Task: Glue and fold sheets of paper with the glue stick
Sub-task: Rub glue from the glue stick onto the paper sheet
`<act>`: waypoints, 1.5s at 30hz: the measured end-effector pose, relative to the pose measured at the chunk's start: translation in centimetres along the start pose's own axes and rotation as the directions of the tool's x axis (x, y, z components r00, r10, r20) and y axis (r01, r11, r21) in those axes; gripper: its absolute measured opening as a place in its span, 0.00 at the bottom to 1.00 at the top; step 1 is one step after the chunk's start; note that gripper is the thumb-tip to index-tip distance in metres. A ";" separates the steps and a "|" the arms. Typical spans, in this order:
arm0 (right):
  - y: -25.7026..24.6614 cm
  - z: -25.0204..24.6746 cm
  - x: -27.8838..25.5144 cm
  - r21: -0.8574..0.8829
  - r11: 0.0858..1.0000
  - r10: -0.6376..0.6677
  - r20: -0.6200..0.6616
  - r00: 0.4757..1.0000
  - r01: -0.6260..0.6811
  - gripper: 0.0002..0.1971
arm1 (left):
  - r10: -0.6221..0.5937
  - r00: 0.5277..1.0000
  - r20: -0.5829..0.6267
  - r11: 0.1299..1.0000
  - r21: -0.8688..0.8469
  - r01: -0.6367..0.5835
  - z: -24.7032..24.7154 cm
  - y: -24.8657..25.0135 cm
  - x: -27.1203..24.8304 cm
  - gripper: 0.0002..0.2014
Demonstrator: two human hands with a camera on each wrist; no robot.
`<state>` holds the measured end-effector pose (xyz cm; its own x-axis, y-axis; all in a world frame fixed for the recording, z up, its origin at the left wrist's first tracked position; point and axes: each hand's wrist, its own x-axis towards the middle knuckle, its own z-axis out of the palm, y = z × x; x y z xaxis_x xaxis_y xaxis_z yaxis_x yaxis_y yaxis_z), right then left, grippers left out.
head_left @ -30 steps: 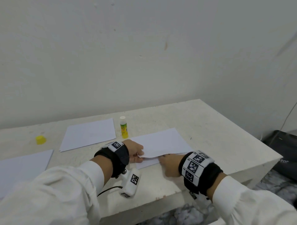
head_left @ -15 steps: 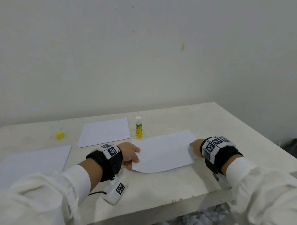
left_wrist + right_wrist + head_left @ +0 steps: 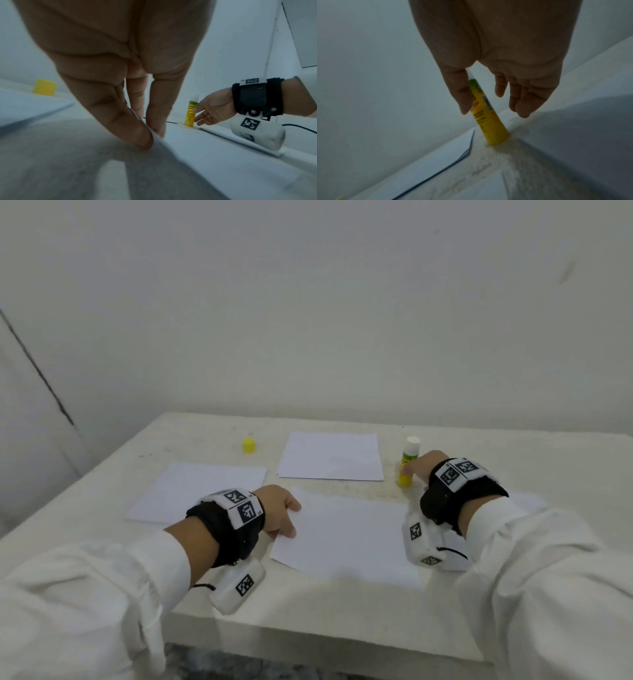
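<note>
From the head view, our left hand (image 3: 279, 513) presses flat fingers on the folded sheet (image 3: 346, 539) at the table's (image 3: 308, 618) near edge; two more sheets lie beyond, apparently still to glue. From the left wrist, the glue stick (image 3: 190, 112) stands uncapped and upright. From the right wrist, our right hand (image 3: 496, 81) reaches it, fingers spread and not yet closed.

Matt white paper sheet (image 3: 346, 537), glossy plastic glue stick (image 3: 407, 462), rough pale table (image 3: 342, 621)
</note>
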<state>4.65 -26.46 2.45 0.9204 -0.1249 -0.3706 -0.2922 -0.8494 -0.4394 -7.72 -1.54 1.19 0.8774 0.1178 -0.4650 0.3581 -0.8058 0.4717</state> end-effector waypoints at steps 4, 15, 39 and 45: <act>-1.1 0.7 0.5 -0.047 0.998 0.029 -0.009 1.000 -0.029 0.23 | -0.014 1.000 -0.018 0.999 0.034 0.015 -0.7 -1.5 0.1 0.30; -2.5 1.3 -0.9 0.237 0.965 -0.094 -0.100 0.991 0.116 0.16 | 0.037 0.999 -0.006 0.888 0.459 -0.030 -1.3 -2.2 0.1 0.32; -14.0 11.5 -7.7 -0.088 0.861 -0.505 -0.015 0.863 0.502 0.17 | 0.144 0.970 0.197 0.605 0.758 -0.243 -2.1 -4.8 0.6 0.44; -11.2 9.7 -7.1 -0.135 0.887 -0.452 -0.053 0.891 0.442 0.17 | 0.201 0.960 0.195 0.588 0.760 -0.278 -2.2 -4.8 1.0 0.44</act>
<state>-1.11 -11.05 2.03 0.9653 0.2456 -0.0883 0.1828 -0.8777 -0.4430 -7.90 3.75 0.13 0.8518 -0.1620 -0.4982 -0.2755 -0.9474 -0.1629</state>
